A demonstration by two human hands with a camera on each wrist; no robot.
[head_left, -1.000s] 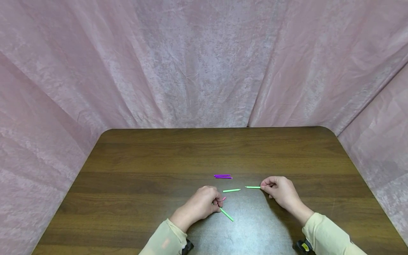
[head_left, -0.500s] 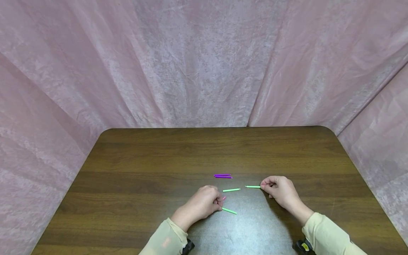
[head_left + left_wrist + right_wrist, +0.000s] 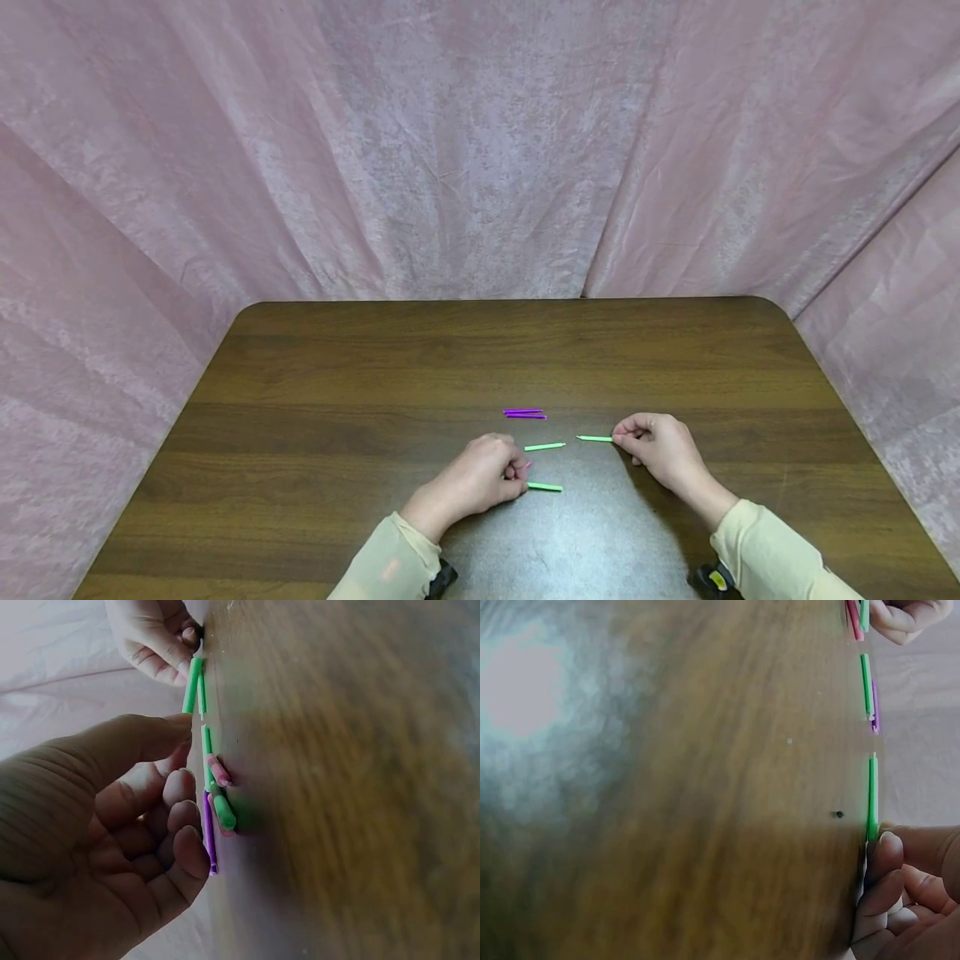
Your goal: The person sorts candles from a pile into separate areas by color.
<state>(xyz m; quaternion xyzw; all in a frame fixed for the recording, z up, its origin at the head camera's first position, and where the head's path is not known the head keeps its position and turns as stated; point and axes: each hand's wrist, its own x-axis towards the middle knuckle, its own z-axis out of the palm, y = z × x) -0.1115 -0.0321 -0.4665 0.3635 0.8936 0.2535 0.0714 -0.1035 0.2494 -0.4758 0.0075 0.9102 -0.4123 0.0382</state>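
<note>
My left hand [image 3: 480,477] pinches one end of a thin green candle [image 3: 546,487] between thumb and index finger, and the rest points right. In the left wrist view that candle [image 3: 193,684] sticks out past the thumb, with the other fingers curled below. A pink candle [image 3: 218,769] and another green candle [image 3: 223,808] lie on the table beside those fingers, mostly hidden from the head view. My right hand [image 3: 663,450] pinches the right end of a green candle [image 3: 595,438], its narrow tip pointing left. Between the hands lies a loose green candle [image 3: 545,447].
Farther back, a few purple candles [image 3: 524,413] lie close together on the wooden table [image 3: 337,367]. Pink curtains [image 3: 465,150] hang behind the table's far edge. A dark speck [image 3: 838,814] shows on the tabletop near the right hand.
The green candle in my left hand has swung from pointing down and right to pointing nearly straight right. That hand has shifted slightly right and away; my right hand has stayed in place.
</note>
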